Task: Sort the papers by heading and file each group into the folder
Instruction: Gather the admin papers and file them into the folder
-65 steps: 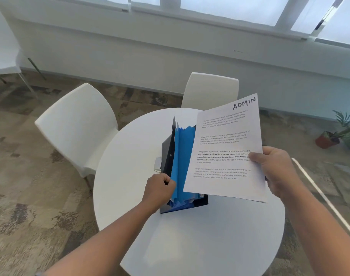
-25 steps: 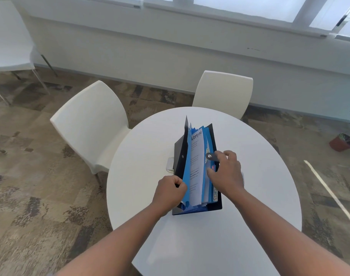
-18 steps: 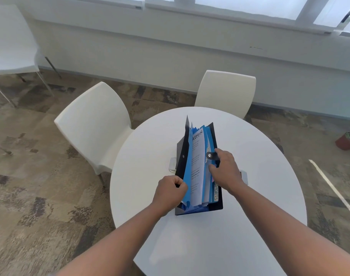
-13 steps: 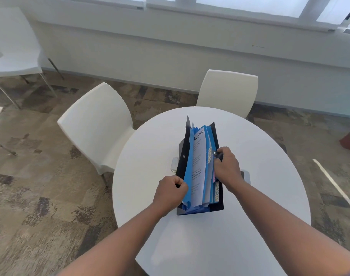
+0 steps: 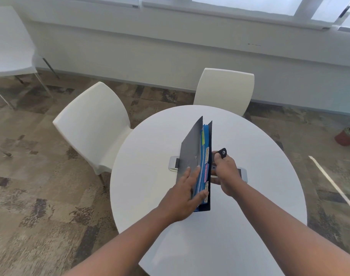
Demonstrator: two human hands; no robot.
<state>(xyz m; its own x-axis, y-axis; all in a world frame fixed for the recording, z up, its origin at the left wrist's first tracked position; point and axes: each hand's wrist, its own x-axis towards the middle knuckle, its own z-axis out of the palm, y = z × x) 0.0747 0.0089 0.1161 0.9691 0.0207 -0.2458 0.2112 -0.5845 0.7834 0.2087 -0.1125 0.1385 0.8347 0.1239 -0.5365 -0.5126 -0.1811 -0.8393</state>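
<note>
A round white table [image 5: 240, 246] stands on mottled brown-and-grey carpet [image 5: 40, 196]. At its far edge sits a cream moulded plastic chair [image 5: 224, 88], and at its far-left edge a second white moulded chair [image 5: 94, 124], turned at an angle. A third white chair with thin metal legs [image 5: 11, 46] stands well apart at the far left. Behind runs a pale wall [image 5: 170, 56] under a row of bright windows [image 5: 240, 3]. A terracotta plant pot [image 5: 344, 137] sits on the carpet at the right.

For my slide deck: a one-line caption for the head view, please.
Left hand presses the expanding folder closed on the round table while right hand pinches its snap strap.
</note>
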